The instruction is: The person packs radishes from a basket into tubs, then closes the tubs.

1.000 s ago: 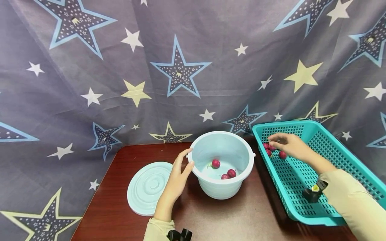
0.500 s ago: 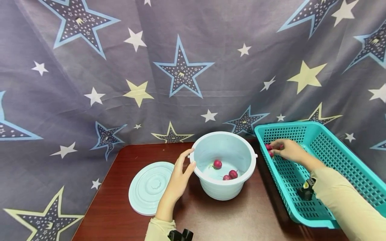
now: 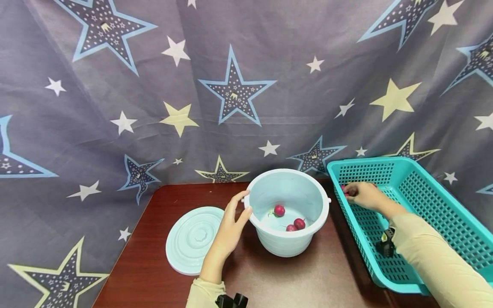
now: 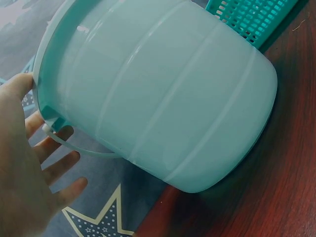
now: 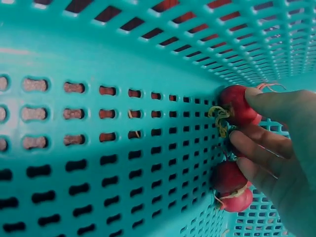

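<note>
My right hand (image 3: pixel 363 194) reaches into the far left corner of a teal basket (image 3: pixel 362 252). In the right wrist view, its thumb and fingertips pinch a red radish (image 5: pixel 237 101) with stringy yellow-green stalks. More radishes (image 5: pixel 232 185) lie just below, against the fingertips. My left hand (image 3: pixel 229 224) rests at the left of a pale blue bucket (image 3: pixel 285 244), thumb and forefinger spread along the rim beside the handle lug. Seen from the left wrist, the fingers (image 4: pixel 64 165) extend fairly straight near the thin handle (image 4: pixel 84 150). Three radishes (image 3: pixel 279 210) lie in the bucket.
A round pale blue lid (image 3: pixel 192 241) lies flat on the dark red table (image 3: pixel 154 256), left of the bucket. Behind the table hangs a grey star-patterned cloth (image 3: pixel 161 77). The basket's slotted walls stand close to the bucket's right side.
My right hand has lowered from above the radishes in the basket and closed its fingers onto one. The left hand stays at the bucket rim; the whole view has shifted slightly.
</note>
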`<action>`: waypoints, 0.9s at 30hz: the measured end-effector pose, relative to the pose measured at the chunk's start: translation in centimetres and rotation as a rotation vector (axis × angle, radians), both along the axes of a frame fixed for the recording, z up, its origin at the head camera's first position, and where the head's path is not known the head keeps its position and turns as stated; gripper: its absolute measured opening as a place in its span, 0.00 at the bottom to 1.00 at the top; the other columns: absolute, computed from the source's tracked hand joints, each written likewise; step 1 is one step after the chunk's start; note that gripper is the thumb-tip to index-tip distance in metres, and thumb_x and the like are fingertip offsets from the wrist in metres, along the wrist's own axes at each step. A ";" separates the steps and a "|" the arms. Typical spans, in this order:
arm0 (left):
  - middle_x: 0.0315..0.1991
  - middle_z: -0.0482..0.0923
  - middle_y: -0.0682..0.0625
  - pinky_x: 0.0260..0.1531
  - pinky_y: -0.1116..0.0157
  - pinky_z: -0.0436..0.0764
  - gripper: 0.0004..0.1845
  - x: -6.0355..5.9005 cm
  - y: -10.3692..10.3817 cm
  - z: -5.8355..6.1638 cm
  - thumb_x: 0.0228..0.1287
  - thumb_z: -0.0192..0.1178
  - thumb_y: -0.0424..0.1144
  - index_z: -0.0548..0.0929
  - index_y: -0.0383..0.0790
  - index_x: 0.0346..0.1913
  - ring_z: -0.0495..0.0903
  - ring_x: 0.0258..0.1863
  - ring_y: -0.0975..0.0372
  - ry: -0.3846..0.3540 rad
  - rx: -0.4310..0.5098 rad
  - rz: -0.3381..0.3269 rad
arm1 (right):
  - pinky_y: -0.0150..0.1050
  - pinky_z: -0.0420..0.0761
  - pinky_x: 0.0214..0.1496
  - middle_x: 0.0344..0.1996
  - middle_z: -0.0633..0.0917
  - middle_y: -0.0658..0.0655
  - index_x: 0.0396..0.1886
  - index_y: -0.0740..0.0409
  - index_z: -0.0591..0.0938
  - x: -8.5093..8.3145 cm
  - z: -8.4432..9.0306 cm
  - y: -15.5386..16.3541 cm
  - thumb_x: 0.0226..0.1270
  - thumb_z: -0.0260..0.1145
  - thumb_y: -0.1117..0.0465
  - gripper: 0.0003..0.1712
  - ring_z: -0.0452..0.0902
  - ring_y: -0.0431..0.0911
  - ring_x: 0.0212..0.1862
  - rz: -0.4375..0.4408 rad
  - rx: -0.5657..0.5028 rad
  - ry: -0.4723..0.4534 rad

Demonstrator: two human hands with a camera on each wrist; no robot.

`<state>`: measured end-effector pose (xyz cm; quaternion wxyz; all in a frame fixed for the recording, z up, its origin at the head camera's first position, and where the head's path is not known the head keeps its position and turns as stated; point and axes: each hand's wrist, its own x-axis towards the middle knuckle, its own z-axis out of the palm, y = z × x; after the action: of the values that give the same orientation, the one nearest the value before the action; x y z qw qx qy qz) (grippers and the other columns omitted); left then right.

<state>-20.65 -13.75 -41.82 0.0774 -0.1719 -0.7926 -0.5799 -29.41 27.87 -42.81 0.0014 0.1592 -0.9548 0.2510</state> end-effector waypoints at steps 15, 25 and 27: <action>0.68 0.65 0.51 0.56 0.51 0.73 0.23 0.1 0.1 0.1 0.75 0.54 0.45 0.68 0.54 0.70 0.74 0.56 0.54 -0.014 0.007 0.004 | 0.52 0.81 0.38 0.34 0.85 0.62 0.49 0.71 0.82 0.1 0.0 -0.1 0.63 0.69 0.64 0.18 0.80 0.53 0.36 -0.026 -0.022 -0.049; 0.68 0.65 0.51 0.57 0.50 0.73 0.23 0.2 0.1 0.1 0.75 0.54 0.46 0.69 0.55 0.70 0.73 0.56 0.54 -0.010 0.011 0.003 | 0.56 0.80 0.44 0.42 0.86 0.67 0.49 0.69 0.83 0.5 0.7 0.4 0.65 0.68 0.62 0.17 0.83 0.55 0.39 0.004 -0.055 -0.039; 0.68 0.65 0.52 0.56 0.51 0.73 0.23 0.2 0.0 0.1 0.75 0.54 0.46 0.69 0.55 0.70 0.73 0.55 0.56 -0.014 0.007 0.006 | 0.56 0.80 0.43 0.46 0.85 0.68 0.49 0.68 0.83 0.6 1.1 0.5 0.65 0.69 0.60 0.18 0.82 0.56 0.41 0.006 -0.048 -0.026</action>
<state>-20.49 -13.71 -41.70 0.0740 -0.1651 -0.7917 -0.5835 -28.77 28.36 -41.68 -0.0080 0.1585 -0.9479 0.2761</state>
